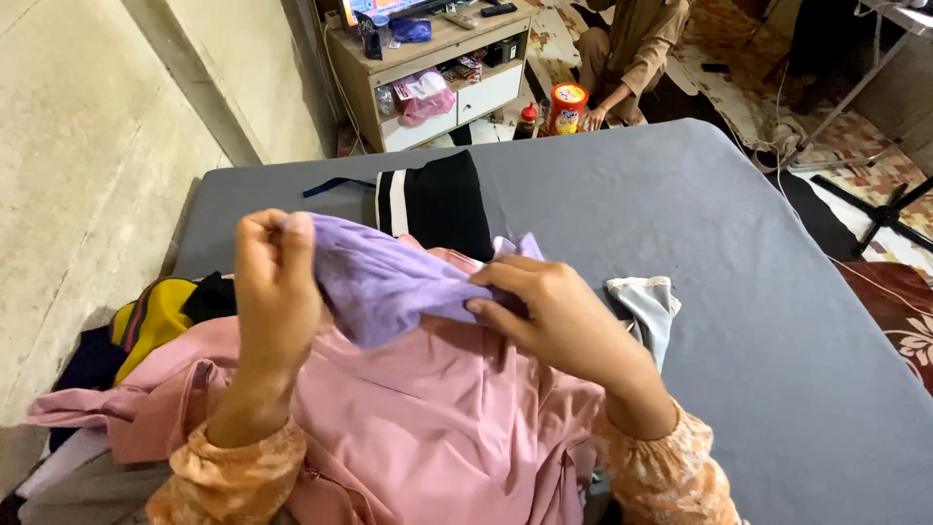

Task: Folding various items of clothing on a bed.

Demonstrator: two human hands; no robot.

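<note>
Both hands grip a lilac cloth [384, 282] above a pink garment [428, 428] on the grey bed [758, 321]. The left hand [275, 292] is fisted on one corner, the right hand [554, 316] pinches the other end. A folded black top [442, 204] lies just behind.

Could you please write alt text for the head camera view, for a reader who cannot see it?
Left hand and right hand hold a lilac cloth above a pink garment on a grey bed. A folded black garment lies behind.
</note>
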